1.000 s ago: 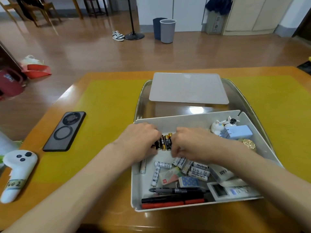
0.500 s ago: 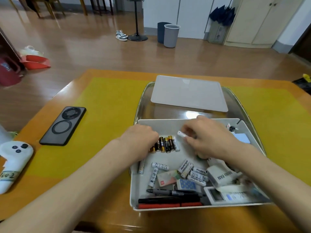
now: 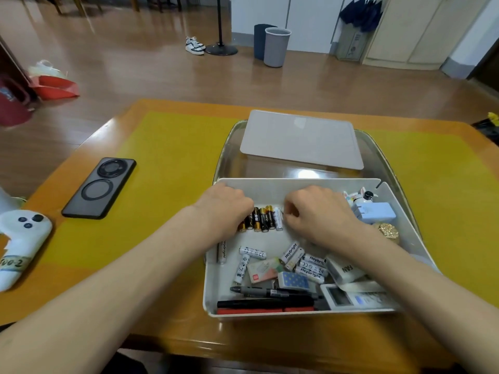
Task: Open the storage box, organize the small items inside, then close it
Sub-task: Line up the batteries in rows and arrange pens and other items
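Observation:
The white storage box [image 3: 297, 182] stands open on the table, its flat lid [image 3: 300, 139] lying behind it. A row of black-and-gold batteries [image 3: 259, 218] lines up near the box's far wall, with a white battery [image 3: 278, 218] at its right end. My left hand [image 3: 224, 207] has its fingers curled over the left end of the row, hiding the batteries there. My right hand [image 3: 317, 215] is curled at the right end, fingertips on the white battery. Loose white batteries [image 3: 306, 263] lie scattered nearer to me.
Inside the box are pens [image 3: 270, 303], a mini fan box [image 3: 343, 269], a white charger [image 3: 376, 211], a gold ornament [image 3: 388, 230] and a small figure [image 3: 357, 195]. A clear tray [image 3: 226, 151] holds the lid. A phone [image 3: 99, 188] and a white controller [image 3: 23, 238] lie at left.
My right hand lifted a white battery from the loose pile and brought it to the right end of the row. My left hand stayed at the row's left end.

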Motion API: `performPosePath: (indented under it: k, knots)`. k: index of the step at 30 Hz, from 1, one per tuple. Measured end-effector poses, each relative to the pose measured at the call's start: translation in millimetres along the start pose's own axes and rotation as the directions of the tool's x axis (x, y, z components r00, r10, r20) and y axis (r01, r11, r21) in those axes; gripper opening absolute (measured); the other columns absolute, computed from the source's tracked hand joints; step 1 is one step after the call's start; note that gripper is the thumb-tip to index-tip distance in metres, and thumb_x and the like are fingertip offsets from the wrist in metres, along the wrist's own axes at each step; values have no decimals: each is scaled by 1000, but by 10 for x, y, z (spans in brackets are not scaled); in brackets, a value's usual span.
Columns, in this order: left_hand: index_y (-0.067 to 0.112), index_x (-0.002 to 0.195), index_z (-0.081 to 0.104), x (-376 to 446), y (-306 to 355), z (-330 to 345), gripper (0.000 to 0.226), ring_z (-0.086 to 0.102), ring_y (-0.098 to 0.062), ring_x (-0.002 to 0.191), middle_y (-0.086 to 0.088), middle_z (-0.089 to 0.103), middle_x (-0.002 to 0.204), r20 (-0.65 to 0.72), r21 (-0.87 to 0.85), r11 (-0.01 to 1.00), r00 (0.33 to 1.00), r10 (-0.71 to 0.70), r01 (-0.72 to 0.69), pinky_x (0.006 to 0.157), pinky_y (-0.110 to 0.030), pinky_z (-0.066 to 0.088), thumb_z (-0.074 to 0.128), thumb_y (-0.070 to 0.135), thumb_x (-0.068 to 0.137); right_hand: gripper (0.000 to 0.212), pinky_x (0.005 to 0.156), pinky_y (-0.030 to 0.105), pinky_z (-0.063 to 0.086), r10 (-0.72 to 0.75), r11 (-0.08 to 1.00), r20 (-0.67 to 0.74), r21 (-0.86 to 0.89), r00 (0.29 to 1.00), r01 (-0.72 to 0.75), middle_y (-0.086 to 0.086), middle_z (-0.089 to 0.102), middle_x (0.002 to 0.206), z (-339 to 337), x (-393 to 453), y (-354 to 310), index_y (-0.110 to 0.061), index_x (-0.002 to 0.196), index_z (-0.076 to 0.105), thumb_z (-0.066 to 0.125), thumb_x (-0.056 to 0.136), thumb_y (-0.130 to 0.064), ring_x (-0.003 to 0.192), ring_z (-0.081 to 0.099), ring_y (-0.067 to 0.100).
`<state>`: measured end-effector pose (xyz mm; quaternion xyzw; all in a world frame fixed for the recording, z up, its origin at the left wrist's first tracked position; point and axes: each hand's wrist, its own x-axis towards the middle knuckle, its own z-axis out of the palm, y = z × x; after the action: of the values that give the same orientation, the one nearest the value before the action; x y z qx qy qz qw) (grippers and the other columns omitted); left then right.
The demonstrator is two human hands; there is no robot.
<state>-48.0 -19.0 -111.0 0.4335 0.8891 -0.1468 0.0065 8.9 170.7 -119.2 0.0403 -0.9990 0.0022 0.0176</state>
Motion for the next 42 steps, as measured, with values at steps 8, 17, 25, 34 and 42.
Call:
performPosePath:
  k: [8,17,25,34,42]
  knots:
    - [32,95,62,-66,94,101,22,58,-18,87,9,59,96,62,-313,943,989,136,-110,60,-29,36,71,47,82,23,93,37,48,-292,956,353,114,889,269,-13,63,114,-180,-177,35,-40,108,71,71,86,-35,111,57,13]
    - [22,81,52,-88,227,182,16,52,-20,75,6,50,79,12,-213,967,990,144,-138,58,-32,35,63,32,88,16,79,41,51,-408,908,279,28,869,417,-9,63,105,-37,-187,-44,-29,103,70,68,87,-27,107,54,16]
    - [19,95,49,-98,227,174,11,53,-23,74,2,48,81,44,-188,978,994,101,-91,56,-35,41,55,23,86,29,73,36,47,-101,983,77,158,992,88,-11,57,92,-177,-71,192,-38,114,56,53,85,-41,97,57,16]
    - [20,100,44,-91,262,156,12,50,-21,68,4,42,74,21,-168,981,995,102,-97,55,-34,37,49,26,91,16,61,37,41,-20,996,-36,-86,999,17,1,67,96,64,24,119,-22,96,62,49,90,-30,94,62,30]
    - [22,109,46,-92,238,114,25,45,-21,73,3,40,80,55,-147,985,994,99,-90,58,-33,33,58,30,89,25,66,32,35,-231,966,164,-81,959,247,-9,63,96,-105,-60,286,-29,102,65,69,79,-38,104,48,15]
